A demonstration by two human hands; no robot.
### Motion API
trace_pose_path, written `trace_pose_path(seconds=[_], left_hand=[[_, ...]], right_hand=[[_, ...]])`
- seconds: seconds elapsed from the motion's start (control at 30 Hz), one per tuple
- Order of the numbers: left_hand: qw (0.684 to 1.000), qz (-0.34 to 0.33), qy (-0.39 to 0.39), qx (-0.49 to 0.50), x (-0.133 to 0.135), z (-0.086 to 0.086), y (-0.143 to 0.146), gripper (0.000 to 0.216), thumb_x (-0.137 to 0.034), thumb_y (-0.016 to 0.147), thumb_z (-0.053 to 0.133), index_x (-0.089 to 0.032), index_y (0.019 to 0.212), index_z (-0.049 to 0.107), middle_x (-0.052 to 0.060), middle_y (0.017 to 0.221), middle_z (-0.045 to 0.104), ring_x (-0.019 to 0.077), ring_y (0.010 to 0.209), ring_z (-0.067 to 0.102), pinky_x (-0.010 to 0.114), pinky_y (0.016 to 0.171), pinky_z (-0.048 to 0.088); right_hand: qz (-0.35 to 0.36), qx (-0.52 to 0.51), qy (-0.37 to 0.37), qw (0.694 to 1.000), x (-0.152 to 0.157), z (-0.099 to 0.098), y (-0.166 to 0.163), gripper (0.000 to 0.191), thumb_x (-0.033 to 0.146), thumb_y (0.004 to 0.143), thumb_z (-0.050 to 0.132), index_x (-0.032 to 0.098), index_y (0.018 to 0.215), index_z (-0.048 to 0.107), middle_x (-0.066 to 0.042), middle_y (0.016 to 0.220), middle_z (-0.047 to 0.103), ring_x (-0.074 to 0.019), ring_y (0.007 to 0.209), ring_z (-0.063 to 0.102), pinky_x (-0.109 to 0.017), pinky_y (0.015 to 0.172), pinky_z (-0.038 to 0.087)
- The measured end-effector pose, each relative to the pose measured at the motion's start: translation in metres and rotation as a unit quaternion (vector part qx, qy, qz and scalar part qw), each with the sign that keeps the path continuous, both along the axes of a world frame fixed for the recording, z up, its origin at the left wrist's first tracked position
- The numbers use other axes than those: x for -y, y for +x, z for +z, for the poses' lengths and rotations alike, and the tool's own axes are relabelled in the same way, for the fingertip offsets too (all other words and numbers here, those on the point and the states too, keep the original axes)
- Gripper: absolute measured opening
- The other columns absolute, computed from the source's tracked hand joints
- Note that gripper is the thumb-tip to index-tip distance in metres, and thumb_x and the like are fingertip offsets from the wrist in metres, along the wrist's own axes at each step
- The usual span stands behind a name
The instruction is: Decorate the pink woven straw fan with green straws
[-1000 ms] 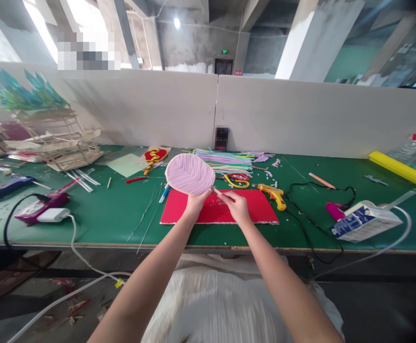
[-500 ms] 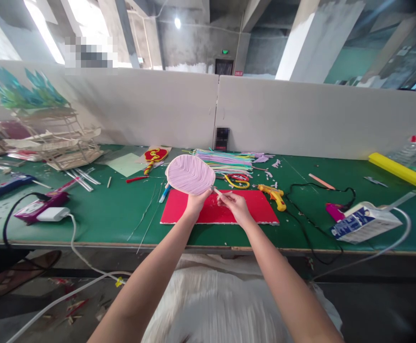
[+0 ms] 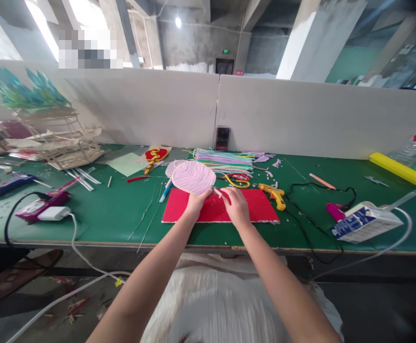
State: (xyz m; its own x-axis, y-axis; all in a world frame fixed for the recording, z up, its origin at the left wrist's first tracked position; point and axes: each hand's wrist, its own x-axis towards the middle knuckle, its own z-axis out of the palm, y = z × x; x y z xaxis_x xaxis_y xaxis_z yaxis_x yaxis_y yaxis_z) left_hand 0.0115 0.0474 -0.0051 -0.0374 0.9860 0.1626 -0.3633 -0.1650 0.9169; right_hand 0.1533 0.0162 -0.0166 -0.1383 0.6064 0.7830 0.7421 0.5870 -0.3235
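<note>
A round lilac hand fan (image 3: 193,177) with ribbed, leaf-like rows and a pale rim is held up over a red board (image 3: 254,207). My left hand (image 3: 198,202) grips it at its lower edge, where the short handle begins. The handle's stub points right, toward my right hand (image 3: 235,205). That hand is curved beside the handle's end, with red showing between its thumb and fingers. Whether a fingertip touches the handle is hard to make out. Behind the fan a second lilac piece (image 3: 172,167) partly shows on the table.
Pipe cleaners (image 3: 225,159) lie behind the fan, near yellow-handled scissors (image 3: 238,181). A yellow glue gun (image 3: 274,195) rests at the board's right, its black cord trailing. A red-and-yellow fan (image 3: 154,156), a power strip (image 3: 42,207) and a carton (image 3: 367,223) also occupy the green table (image 3: 97,209).
The fan has dropped slightly and tilted flatter, uncovering the lilac piece behind it. My right hand's fingers have gone from pinching the handle to standing apart beside it.
</note>
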Motion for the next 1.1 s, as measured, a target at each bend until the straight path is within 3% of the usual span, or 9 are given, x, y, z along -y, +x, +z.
trace_pose_path(seconds=[0.13, 0.3, 0.67, 0.8, 0.93, 1.1], left_hand=[[1.0, -0.011, 0.002, 0.016, 0.0028, 0.0028, -0.0001, 0.037, -0.03, 0.058, 0.073, -0.014, 0.091, 0.066, 0.007, 0.09, 0.069, 0.0217, 0.086, 0.063, 0.038, 0.084, 0.048], [1.0, -0.01, -0.006, 0.018, 0.0019, 0.0027, -0.0007, 0.034, -0.029, 0.057, 0.074, -0.014, 0.087, 0.067, 0.006, 0.09, 0.069, 0.0209, 0.083, 0.064, 0.038, 0.084, 0.047], [1.0, -0.01, -0.02, 0.012, 0.0017, 0.0012, -0.0021, 0.036, -0.032, 0.058, 0.073, -0.014, 0.089, 0.067, 0.007, 0.089, 0.069, 0.0228, 0.088, 0.063, 0.035, 0.081, 0.048], [1.0, -0.004, -0.013, 0.002, 0.0014, 0.0012, -0.0021, 0.035, -0.033, 0.059, 0.073, -0.014, 0.088, 0.067, 0.008, 0.088, 0.069, 0.0223, 0.087, 0.063, 0.035, 0.08, 0.048], [1.0, 0.005, -0.006, -0.016, 0.0009, 0.0009, -0.0015, 0.033, -0.034, 0.059, 0.073, -0.014, 0.085, 0.067, 0.008, 0.086, 0.069, 0.0214, 0.083, 0.063, 0.034, 0.077, 0.049], [1.0, 0.014, 0.006, -0.018, 0.0017, 0.0025, -0.0003, 0.034, -0.034, 0.058, 0.073, -0.014, 0.086, 0.067, 0.007, 0.086, 0.069, 0.0206, 0.083, 0.063, 0.034, 0.078, 0.049]], right_hand=[[-0.021, 0.079, 0.029, 0.996, 0.0021, 0.0016, -0.0028, 0.026, 0.017, 0.089, 0.041, 0.021, 0.11, 0.055, -0.009, 0.095, 0.06, -0.0213, 0.093, 0.054, -0.035, 0.085, 0.044], [-0.024, 0.076, 0.042, 0.996, 0.0018, 0.0013, -0.0032, 0.021, 0.021, 0.088, 0.044, 0.021, 0.106, 0.056, -0.009, 0.093, 0.06, -0.0215, 0.091, 0.055, -0.035, 0.083, 0.044], [0.02, -0.054, 0.007, 0.998, 0.0051, 0.0014, -0.0079, 0.017, 0.028, 0.086, 0.05, 0.021, 0.099, 0.057, -0.008, 0.093, 0.061, -0.0206, 0.095, 0.057, -0.035, 0.086, 0.047], [0.048, -0.14, -0.036, 0.988, 0.0035, 0.0, -0.0088, 0.015, 0.033, 0.084, 0.052, 0.022, 0.091, 0.06, -0.007, 0.087, 0.062, -0.0198, 0.086, 0.06, -0.035, 0.081, 0.049], [0.082, -0.256, -0.121, 0.956, 0.0016, 0.002, -0.0086, 0.018, 0.038, 0.08, 0.057, 0.021, 0.083, 0.062, -0.006, 0.084, 0.066, -0.0185, 0.077, 0.062, -0.034, 0.075, 0.051], [0.144, -0.399, -0.266, 0.865, -0.0013, 0.0054, -0.0053, 0.024, 0.041, 0.07, 0.065, 0.018, 0.076, 0.063, -0.004, 0.072, 0.067, -0.0183, 0.071, 0.063, -0.034, 0.073, 0.05]])
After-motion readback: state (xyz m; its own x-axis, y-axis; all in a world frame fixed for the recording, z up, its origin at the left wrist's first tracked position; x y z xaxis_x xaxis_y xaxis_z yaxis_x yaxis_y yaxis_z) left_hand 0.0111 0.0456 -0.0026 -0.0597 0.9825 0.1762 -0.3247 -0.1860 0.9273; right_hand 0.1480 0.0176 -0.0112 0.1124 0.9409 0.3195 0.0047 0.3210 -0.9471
